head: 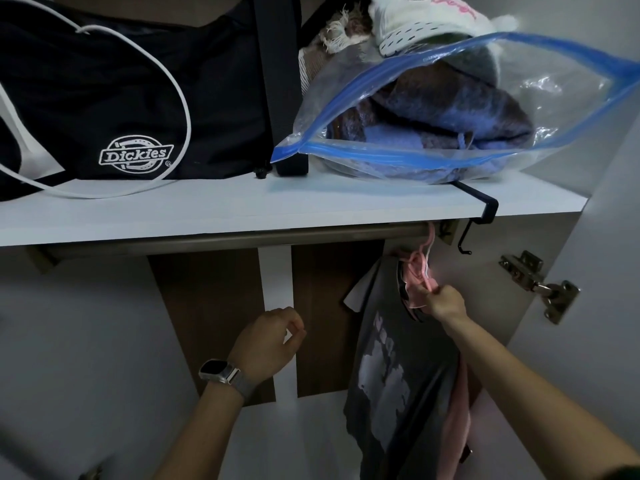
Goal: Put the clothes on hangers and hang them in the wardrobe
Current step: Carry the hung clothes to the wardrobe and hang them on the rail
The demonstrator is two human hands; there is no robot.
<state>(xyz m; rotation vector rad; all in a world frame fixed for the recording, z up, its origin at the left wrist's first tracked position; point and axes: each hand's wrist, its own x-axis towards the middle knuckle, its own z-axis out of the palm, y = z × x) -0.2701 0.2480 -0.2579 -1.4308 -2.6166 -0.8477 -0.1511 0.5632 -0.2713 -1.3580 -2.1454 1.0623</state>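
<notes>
Just above the right hand (445,301), a pink hanger (423,268) hooks over the shiny metal rail (242,238), and the fingers pinch its thin, smooth neck. A soft grey T-shirt (398,368) with a white print droops below that hand. It looks best to check the hook sits all the way over the round rail, then let go slowly. Off to the side, the left hand (272,337) is loosely curled and holds nothing.

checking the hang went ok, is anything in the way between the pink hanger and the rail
Nothing visible. The pink hanger already hooks over the rail at its right end, under the shelf. The right hand grips it beside the grey t-shirt; the left hand holds nothing.
</notes>
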